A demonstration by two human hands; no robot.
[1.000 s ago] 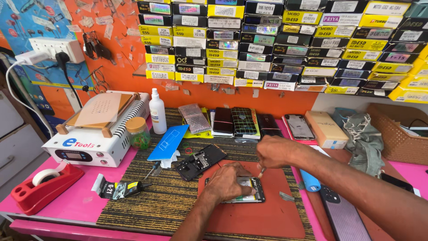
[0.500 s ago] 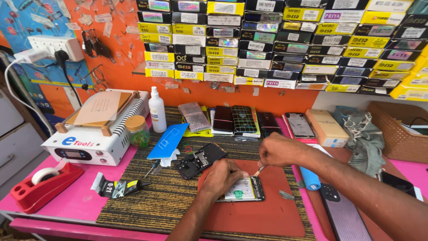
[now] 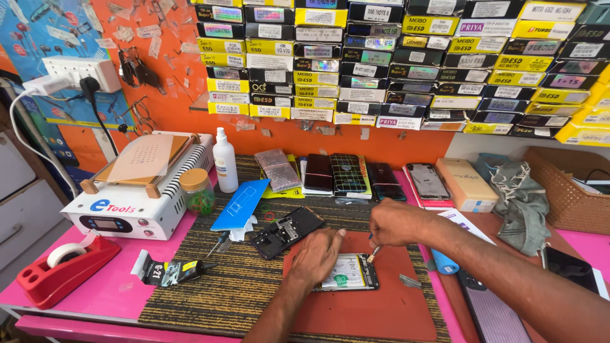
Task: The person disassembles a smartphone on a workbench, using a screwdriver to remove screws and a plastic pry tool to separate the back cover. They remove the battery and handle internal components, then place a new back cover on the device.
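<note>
Bare red mat (image 3: 375,311) lies open below the phone (image 3: 348,273); a black cover (image 3: 286,230) crowds its upper left (glue tube (image 3: 171,272) farther left).

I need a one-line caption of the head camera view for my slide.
Left hand steadies an opened phone on an orange mat; right hand holds a small tool to it.

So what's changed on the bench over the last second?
The left hand slid slightly left along the opened phone on the red mat, pressing it down. The right hand keeps its small tool at the phone's upper right corner. The black back cover is unmoved.
</note>
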